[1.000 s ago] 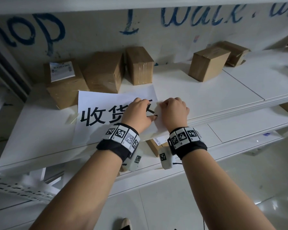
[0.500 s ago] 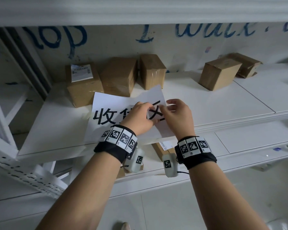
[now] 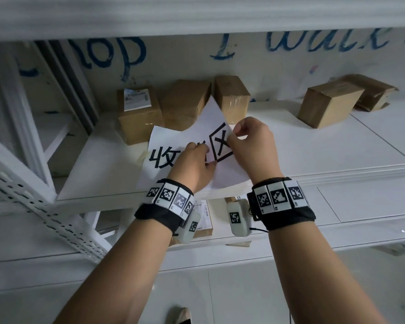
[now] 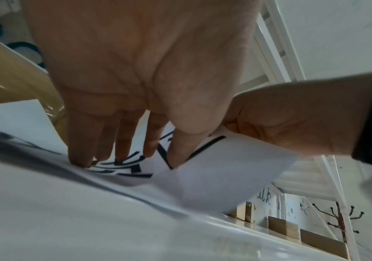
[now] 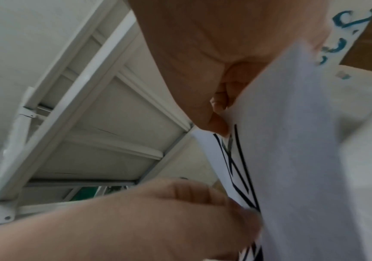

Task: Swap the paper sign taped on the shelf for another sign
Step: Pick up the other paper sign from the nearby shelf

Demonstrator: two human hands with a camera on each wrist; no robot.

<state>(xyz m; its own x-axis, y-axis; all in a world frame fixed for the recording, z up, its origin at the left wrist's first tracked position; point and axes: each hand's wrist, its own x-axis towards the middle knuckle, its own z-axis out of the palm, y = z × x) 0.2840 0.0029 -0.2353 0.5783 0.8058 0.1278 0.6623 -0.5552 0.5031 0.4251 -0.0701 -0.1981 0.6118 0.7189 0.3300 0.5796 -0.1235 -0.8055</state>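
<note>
A white paper sign (image 3: pixel 166 157) with large black characters lies on the white shelf board (image 3: pixel 313 155). Its left part is flat and its right part stands lifted and bent upward. My right hand (image 3: pixel 234 134) pinches the raised right edge between thumb and fingers, seen close in the right wrist view as my right hand (image 5: pixel 220 109) on the sign (image 5: pixel 292 159). My left hand (image 3: pixel 200 149) presses straight fingers on the sign's middle; the left wrist view shows the left fingertips (image 4: pixel 80 159) on the sign (image 4: pixel 225 176). A bit of tape (image 3: pixel 142 157) clings at the left edge.
Several cardboard boxes stand behind the sign: a labelled one (image 3: pixel 138 118), two beside it (image 3: pixel 185 101) (image 3: pixel 232 97), and two more at the right (image 3: pixel 327 106) (image 3: pixel 374 92). An upper shelf (image 3: pixel 197 15) hangs overhead. A perforated upright (image 3: pixel 33 202) runs at the left.
The sign's right half has come up off the shelf, pulled by my right hand. My left hand stays pressing the sign's middle. The head view has shifted.
</note>
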